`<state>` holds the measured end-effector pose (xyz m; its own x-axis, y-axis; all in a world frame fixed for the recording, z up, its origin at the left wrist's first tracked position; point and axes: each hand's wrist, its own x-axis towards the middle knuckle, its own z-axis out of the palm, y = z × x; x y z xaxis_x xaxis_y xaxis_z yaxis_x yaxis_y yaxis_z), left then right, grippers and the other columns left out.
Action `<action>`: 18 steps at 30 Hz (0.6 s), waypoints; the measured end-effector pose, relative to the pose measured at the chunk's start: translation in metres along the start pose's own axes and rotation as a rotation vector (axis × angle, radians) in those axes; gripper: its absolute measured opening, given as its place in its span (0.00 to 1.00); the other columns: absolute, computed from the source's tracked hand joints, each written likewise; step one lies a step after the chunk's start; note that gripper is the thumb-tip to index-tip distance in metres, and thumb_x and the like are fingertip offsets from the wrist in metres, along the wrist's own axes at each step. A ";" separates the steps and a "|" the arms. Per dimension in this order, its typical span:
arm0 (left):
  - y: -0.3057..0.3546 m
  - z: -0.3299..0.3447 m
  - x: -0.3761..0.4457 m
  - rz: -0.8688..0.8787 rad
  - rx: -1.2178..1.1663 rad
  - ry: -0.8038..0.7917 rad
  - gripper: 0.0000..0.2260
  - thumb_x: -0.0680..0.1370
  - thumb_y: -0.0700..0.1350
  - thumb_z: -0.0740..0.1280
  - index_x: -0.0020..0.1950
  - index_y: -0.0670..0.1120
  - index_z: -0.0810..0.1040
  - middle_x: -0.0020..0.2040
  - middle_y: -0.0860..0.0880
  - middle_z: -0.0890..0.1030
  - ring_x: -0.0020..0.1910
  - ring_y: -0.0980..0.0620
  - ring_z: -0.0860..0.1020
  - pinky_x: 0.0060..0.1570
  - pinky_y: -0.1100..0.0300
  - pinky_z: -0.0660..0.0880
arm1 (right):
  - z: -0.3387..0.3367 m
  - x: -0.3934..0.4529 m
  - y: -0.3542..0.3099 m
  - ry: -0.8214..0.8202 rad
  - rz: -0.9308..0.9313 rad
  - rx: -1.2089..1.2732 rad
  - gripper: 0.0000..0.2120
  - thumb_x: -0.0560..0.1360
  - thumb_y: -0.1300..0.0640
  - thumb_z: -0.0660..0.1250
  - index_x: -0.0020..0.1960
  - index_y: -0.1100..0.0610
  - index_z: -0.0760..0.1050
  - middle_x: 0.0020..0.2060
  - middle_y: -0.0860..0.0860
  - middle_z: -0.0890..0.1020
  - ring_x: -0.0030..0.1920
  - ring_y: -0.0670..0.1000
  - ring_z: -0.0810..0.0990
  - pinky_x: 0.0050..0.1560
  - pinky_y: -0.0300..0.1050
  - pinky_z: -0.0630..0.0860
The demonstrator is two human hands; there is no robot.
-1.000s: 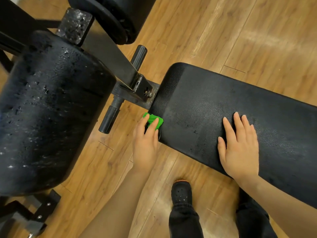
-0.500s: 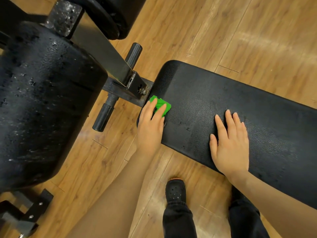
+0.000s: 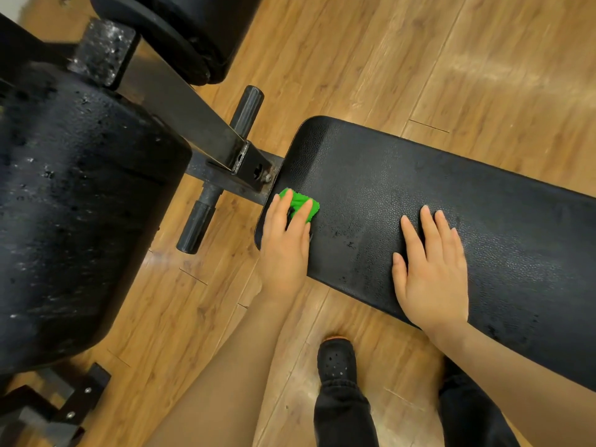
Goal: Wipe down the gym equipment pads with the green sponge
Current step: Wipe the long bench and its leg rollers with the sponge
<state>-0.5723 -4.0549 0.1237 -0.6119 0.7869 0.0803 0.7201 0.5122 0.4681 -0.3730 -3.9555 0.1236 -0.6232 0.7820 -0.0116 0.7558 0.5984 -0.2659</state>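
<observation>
The green sponge (image 3: 300, 205) is pressed by the left hand (image 3: 285, 250) on the near corner of the flat bench pad (image 3: 419, 188), just beside the metal bracket (image 3: 248, 166) of the frame. Compared with one second ago, the sponge has been moved up from the rounded front edge of the pad onto its top surface, close to the end where the frame is joined. The fingers of the left hand are laid nearly straight over the sponge, so it is pushed down more than gripped; whether the thumb is curled under it cannot be told. The right hand (image 3: 432, 269) is rested flat on the pad, fingers straight and a little spread, well apart from the sponge, and nothing is held by it; it has stayed in the same place and is probably used for support. Small dark marks can be seen on the pad between the two hands, so it is judged that this corner is only now being treated and most of the flat pad is not yet wiped. The big roller pad (image 3: 74, 204) on the left is covered with pale specks and seems not cleaned yet.
</observation>
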 end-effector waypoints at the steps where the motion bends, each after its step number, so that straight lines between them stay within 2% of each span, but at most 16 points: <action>1: 0.003 0.004 0.007 0.021 -0.007 0.004 0.19 0.75 0.33 0.68 0.65 0.45 0.76 0.70 0.39 0.71 0.71 0.38 0.67 0.70 0.48 0.64 | 0.000 0.000 0.000 0.002 -0.001 0.001 0.25 0.79 0.51 0.54 0.74 0.59 0.63 0.74 0.61 0.62 0.76 0.60 0.55 0.76 0.57 0.51; 6: 0.007 0.014 0.022 0.058 -0.001 0.004 0.17 0.75 0.33 0.68 0.63 0.45 0.78 0.69 0.38 0.71 0.70 0.36 0.68 0.68 0.45 0.66 | -0.001 0.000 0.000 0.004 -0.001 0.003 0.25 0.79 0.51 0.55 0.74 0.59 0.63 0.74 0.60 0.62 0.76 0.60 0.55 0.75 0.56 0.52; 13: -0.003 -0.003 -0.035 0.054 0.056 -0.063 0.20 0.74 0.32 0.70 0.66 0.43 0.77 0.71 0.40 0.70 0.71 0.39 0.66 0.70 0.52 0.61 | -0.002 -0.001 0.000 -0.003 0.003 0.001 0.25 0.79 0.51 0.54 0.74 0.59 0.63 0.74 0.60 0.62 0.76 0.60 0.55 0.75 0.58 0.53; 18: -0.001 -0.007 -0.038 0.047 0.054 -0.086 0.21 0.74 0.32 0.70 0.66 0.43 0.76 0.71 0.41 0.70 0.72 0.40 0.65 0.71 0.57 0.57 | -0.001 -0.001 0.001 -0.012 0.004 0.000 0.25 0.80 0.50 0.53 0.75 0.58 0.62 0.75 0.60 0.61 0.76 0.60 0.55 0.76 0.56 0.52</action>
<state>-0.5520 -4.0876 0.1262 -0.5482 0.8360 0.0242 0.7653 0.4898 0.4175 -0.3718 -3.9558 0.1242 -0.6226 0.7822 -0.0245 0.7583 0.5952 -0.2660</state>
